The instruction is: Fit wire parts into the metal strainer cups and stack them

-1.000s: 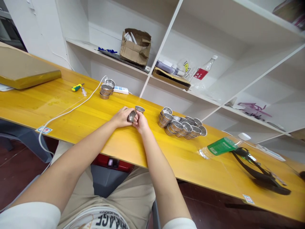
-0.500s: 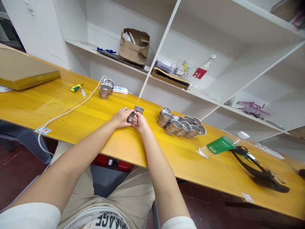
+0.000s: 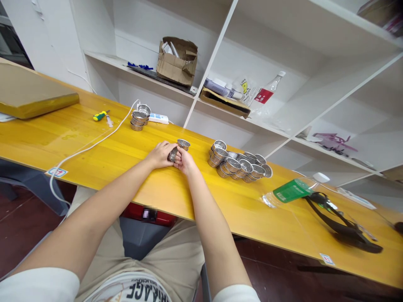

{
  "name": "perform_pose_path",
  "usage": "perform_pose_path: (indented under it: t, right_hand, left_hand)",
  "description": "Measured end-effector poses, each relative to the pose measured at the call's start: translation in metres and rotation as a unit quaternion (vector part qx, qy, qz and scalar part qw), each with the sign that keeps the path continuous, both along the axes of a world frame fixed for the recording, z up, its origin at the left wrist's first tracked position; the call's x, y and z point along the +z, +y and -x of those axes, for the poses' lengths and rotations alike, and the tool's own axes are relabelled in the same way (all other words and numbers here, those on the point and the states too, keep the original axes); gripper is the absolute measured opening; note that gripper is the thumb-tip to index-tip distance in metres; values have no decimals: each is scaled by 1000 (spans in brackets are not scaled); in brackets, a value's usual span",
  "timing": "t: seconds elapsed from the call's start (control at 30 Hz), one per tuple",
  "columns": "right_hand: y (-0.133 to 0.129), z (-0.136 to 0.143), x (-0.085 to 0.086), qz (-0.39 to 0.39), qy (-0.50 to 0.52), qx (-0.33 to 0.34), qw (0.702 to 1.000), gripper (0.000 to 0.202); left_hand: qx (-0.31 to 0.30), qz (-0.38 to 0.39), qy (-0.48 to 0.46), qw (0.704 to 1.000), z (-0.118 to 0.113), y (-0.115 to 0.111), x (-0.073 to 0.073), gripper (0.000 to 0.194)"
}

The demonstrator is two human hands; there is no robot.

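Note:
My left hand [image 3: 160, 155] is closed around the left side of a metal strainer basket [image 3: 172, 154], tilted just above or on the table; I cannot tell which. From the other side my right hand [image 3: 185, 161] grips the same basket with its fingers curled in, so much of it is covered. Just behind my hands another strainer basket [image 3: 183, 144] stands upright, its lower part hidden by my right hand. Off to the right sits a group of several perforated strainer baskets [image 3: 233, 165], some stacked. A smaller stack of baskets [image 3: 138, 120] stands at the back left.
A white cable [image 3: 91, 145] crosses the yellow table [image 3: 151, 188] on the left, near a screwdriver [image 3: 100, 116] and a power strip [image 3: 159, 118]. To the right lie a green-labelled bottle [image 3: 292, 190] and a black strap [image 3: 343, 224]. White shelves [image 3: 214, 54] rise behind the table.

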State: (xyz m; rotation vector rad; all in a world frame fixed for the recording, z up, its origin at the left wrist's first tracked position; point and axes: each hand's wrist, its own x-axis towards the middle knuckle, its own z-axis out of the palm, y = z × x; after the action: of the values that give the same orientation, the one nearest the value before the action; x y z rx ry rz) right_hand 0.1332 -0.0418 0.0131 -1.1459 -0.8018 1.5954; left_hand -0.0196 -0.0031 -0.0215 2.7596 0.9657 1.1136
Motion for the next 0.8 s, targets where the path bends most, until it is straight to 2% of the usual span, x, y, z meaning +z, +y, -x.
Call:
perform_pose_path:
  t: [0.1,0.17,0.23,0.3,0.37,0.6,0.8]
  right_hand:
    - [0,1,-3,-49,-46,-39,997,49]
    - [1,1,-6,-99,-136,-80,982,42]
    - [1,-1,-10,-164,-270,-133,939,35]
    - [2,-4,-13,-216,-382,-186,879,26]
    - [3,-7,-16,-227,-429,-211,848,20]
    - [6,-10,-18,-178,-423,-172,872,25]
    - [2,-10,-13,-181,-439,-192,859,25]
  left_hand:
    - [8,1,-36,999,1,0,2,67]
    - [14,1,-56,998,1,-1,3,66]
    - [15,2,-65,998,1,-2,5,66]
    - [16,2,-69,997,0,-4,6,65]
    - [18,0,-74,997,-1,-5,7,63]
    - [28,6,-91,995,-4,-6,6,63]
    - [-5,5,-91,996,-6,-6,4,69]
